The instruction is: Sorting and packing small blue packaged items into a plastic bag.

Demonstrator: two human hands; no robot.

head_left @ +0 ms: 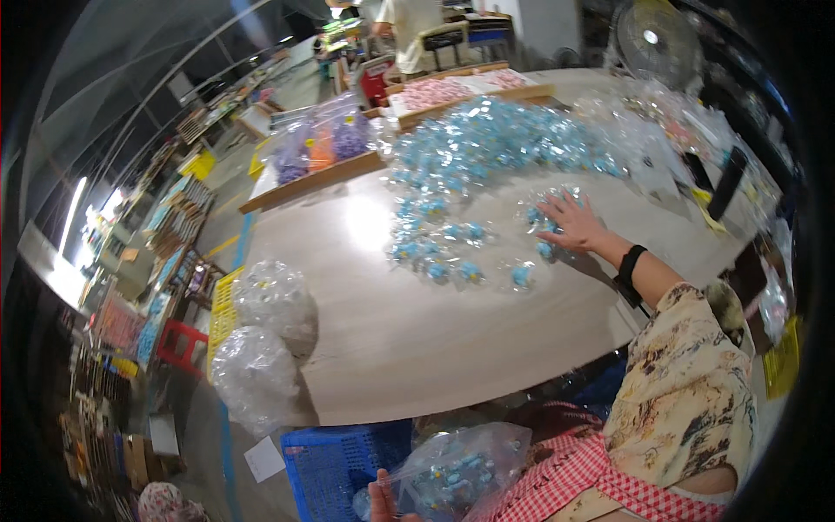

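My right hand (570, 224), a black band at its wrist, lies with fingers spread over a few small clear packets (544, 250) holding light-blue pieces on the table. A wide heap of the same blue packets (487, 139) spreads beyond it, with loose ones trailing to its left and nearer. Low in the view, my left hand (383, 502) grips the edge of a clear plastic bag (461, 470), partly filled with blue packets. Only some of its fingers show. The bag hangs below the table's near edge, against the red checked apron (557, 478).
A blue crate (322, 470) stands below the table (417, 365). Two bulging clear bags (257, 374) sit at its left edge beside a yellow crate (223, 317). Trays of pink (435, 93) and purple packets (348, 137) lie beyond. A black cylinder (727, 183) and fan (654, 39) stand right.
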